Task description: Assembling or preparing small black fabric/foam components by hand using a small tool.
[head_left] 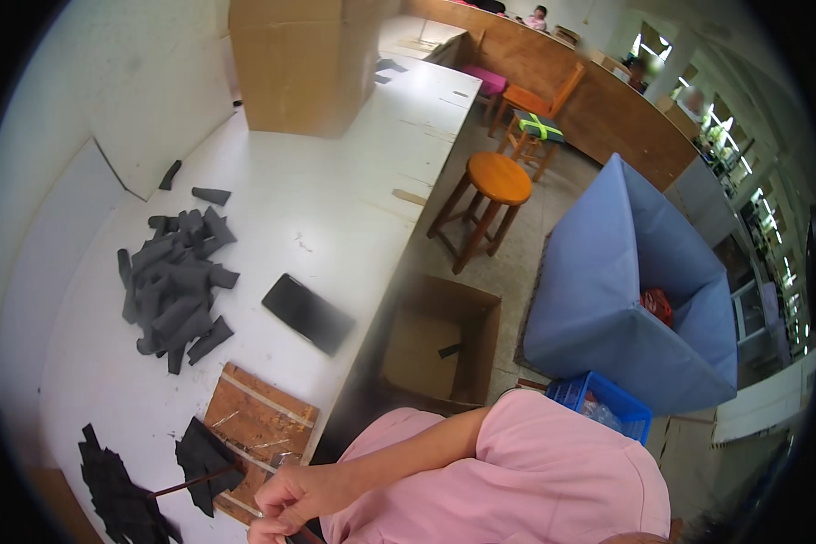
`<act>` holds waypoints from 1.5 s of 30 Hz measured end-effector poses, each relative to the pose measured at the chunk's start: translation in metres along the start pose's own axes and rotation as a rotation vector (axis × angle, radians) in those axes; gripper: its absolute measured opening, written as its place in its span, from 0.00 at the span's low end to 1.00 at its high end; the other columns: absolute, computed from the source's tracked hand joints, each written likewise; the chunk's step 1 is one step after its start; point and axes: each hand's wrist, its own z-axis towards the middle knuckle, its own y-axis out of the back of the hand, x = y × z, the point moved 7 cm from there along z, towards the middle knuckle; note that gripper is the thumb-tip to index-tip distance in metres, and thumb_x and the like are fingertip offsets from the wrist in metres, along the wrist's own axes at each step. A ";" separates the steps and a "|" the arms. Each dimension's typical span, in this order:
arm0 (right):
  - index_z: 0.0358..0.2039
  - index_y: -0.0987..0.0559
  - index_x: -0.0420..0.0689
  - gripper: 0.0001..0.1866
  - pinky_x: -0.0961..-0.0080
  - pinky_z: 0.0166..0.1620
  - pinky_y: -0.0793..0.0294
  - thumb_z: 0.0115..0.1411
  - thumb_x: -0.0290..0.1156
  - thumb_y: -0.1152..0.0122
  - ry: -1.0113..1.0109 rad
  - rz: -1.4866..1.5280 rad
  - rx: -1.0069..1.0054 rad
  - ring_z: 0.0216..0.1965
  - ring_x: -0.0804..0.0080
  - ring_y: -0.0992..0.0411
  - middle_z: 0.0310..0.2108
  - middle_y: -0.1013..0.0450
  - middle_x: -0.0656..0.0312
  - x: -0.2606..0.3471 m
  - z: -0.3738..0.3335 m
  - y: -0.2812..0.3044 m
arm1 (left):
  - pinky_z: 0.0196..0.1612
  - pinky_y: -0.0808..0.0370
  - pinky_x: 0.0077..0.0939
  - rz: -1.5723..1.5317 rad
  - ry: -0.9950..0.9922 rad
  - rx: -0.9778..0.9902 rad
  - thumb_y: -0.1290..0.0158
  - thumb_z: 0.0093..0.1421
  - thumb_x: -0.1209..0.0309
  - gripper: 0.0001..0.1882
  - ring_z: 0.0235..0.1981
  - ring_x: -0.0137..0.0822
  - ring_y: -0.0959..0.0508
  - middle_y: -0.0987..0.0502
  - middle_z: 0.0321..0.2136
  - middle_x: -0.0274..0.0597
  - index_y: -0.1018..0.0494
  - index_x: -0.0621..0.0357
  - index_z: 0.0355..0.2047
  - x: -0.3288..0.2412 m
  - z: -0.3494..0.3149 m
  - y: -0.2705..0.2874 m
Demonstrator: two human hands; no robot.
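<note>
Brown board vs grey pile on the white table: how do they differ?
The brown board is one flat slab; the grey pile is a heap of many small pieces. The board is brown with pale strips; the pile is plain dark grey. Shared: both rest on the white table.

White tabletop [344, 195] brightly lit; upper-right windows [652, 41] glaring; fisheye edges bent, corners black.
</note>
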 end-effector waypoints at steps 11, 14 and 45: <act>0.20 0.33 0.41 0.11 0.88 0.21 0.40 0.55 0.32 0.48 -0.071 -0.049 -0.180 0.20 0.87 0.40 0.18 0.37 0.71 0.005 0.001 0.029 | 0.12 0.39 0.09 0.085 -0.062 -0.118 0.52 0.52 0.79 0.20 0.11 0.20 0.36 0.30 0.22 0.42 0.40 0.67 0.46 -0.019 0.001 -0.028; 0.19 0.33 0.42 0.11 0.88 0.21 0.40 0.54 0.33 0.47 -0.096 -0.060 -0.125 0.20 0.87 0.40 0.17 0.37 0.71 0.007 0.002 0.028 | 0.14 0.39 0.08 0.078 -0.080 -0.089 0.51 0.52 0.78 0.20 0.12 0.19 0.36 0.30 0.21 0.41 0.40 0.67 0.46 -0.015 0.004 -0.024; 0.23 0.28 0.39 0.06 0.90 0.20 0.43 0.54 0.27 0.47 -0.152 -0.302 -0.148 0.17 0.87 0.41 0.17 0.35 0.70 0.042 0.091 0.005 | 0.10 0.46 0.12 -0.339 -0.176 -0.062 0.54 0.54 0.76 0.12 0.07 0.18 0.45 0.33 0.17 0.35 0.35 0.67 0.39 -0.089 0.017 -0.030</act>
